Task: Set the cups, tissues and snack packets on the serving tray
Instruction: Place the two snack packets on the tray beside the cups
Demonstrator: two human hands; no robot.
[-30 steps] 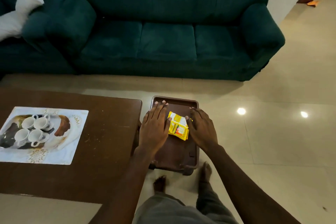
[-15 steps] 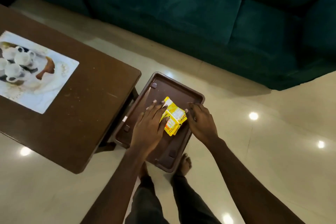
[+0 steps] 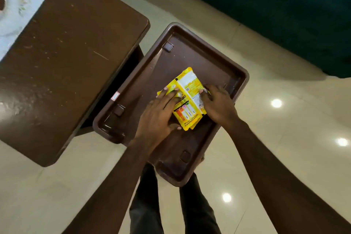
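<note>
A brown serving tray (image 3: 241,79) sits beside the coffee table, over the floor. Yellow snack packets (image 3: 187,99) lie stacked in its middle, printed side up. My left hand (image 3: 157,118) rests on the packets' left edge, fingers spread over them and thumb at the lower corner. On the right edge my right hand (image 3: 218,104) presses down, fingertips on the packets. Both hands grip the stack from either side. No cups or tissues show in this view.
A dark wooden coffee table (image 3: 72,66) fills the left, with a white printed mat (image 3: 17,19) at its far left corner. A dark green sofa (image 3: 284,5) runs along the top right. My legs (image 3: 191,211) stand on the glossy tiled floor (image 3: 284,138) below the tray.
The camera has tipped down and moved closer, so the sofa and mat slid out of view. Both hands have closed in onto the packets' edges.
</note>
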